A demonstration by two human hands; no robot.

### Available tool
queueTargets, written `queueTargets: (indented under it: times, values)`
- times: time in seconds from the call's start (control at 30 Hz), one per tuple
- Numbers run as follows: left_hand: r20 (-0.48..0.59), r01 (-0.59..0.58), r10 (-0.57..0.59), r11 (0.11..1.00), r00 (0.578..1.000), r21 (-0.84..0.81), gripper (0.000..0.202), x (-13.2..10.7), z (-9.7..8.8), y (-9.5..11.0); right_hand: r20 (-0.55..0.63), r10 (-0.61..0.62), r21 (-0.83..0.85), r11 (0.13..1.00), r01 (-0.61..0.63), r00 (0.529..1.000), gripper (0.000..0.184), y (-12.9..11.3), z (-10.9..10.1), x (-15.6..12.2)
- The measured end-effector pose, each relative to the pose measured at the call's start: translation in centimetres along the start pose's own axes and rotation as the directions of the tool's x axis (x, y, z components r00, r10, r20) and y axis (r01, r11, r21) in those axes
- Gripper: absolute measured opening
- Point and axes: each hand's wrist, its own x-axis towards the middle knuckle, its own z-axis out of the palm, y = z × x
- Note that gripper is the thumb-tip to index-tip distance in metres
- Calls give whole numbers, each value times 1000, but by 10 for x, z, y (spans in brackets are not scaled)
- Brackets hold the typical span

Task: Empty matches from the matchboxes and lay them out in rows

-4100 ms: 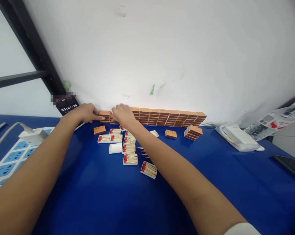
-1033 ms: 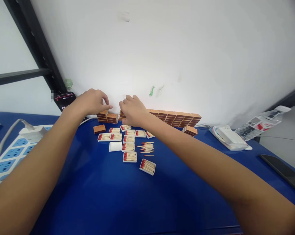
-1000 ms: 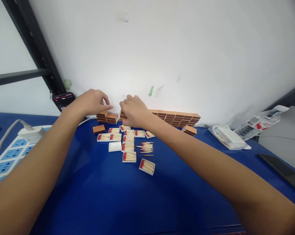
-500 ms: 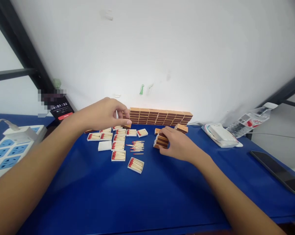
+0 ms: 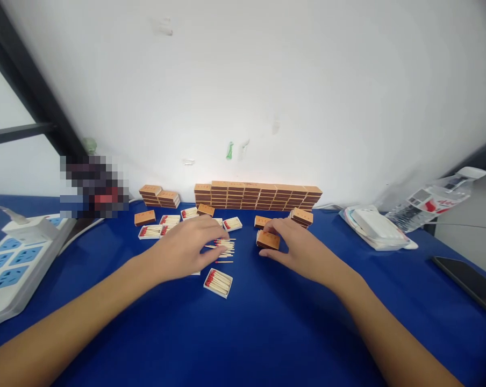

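Observation:
My right hand (image 5: pixel 297 244) has its thumb and fingers closed around brown matchboxes; the top matchbox (image 5: pixel 268 240) shows its printed face, and how many lie under it is hidden. My left hand (image 5: pixel 190 246) reaches over the loose matches (image 5: pixel 226 248), thumb and fingers apart, with its fingertips at the pile's left edge. Just in front lies an open tray of red-tipped matches (image 5: pixel 218 282). Other filled trays (image 5: pixel 150 231) are partly covered by the left hand. One closed matchbox (image 5: pixel 206 210) rests at a slant behind that hand.
A wall of stacked matchboxes (image 5: pixel 263 196) stands against the white wall. Smaller stacks sit at left (image 5: pixel 159 196) and right (image 5: pixel 301 216). A power strip (image 5: pixel 15 258) is far left; a plastic bottle (image 5: pixel 432 201), white packets (image 5: pixel 374 228) and a dark phone (image 5: pixel 469 285) are right.
My left hand has moved from the left end of the matchbox wall, down toward the loose matches. In my right hand the matchboxes have turned from side edges showing to the top face showing.

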Motion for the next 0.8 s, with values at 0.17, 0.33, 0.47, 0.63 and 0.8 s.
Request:
queueTargets:
  times: [0.17, 0.33, 0.47, 0.63, 0.8]
  values:
    - [-202, 43, -52, 998, 978, -49, 14, -25, 8, 10, -141, 44, 55, 998, -36, 989, 34, -1, 1, 2]
    - [-249, -14, 14, 1000, 968, 0, 50, -29, 27, 18, -158, -83, 147, 983, 106, 984, 49, -36, 22, -1]
    - [-257, -68, 58, 997, 965, -29, 45, -29, 35, 21, -162, -182, 219, 952, 215, 970, 43, -60, 33, -5]
    - [-355, -30, -12, 993, 935, -113, 38, -28, 29, 17, -190, 78, 555, 831, 41, 979, 44, -68, 32, -6]
    - [-423, 9, -72, 989, 903, -148, 39, -27, 27, 18, 7, 199, 881, 462, -101, 980, 27, -75, 25, -2]
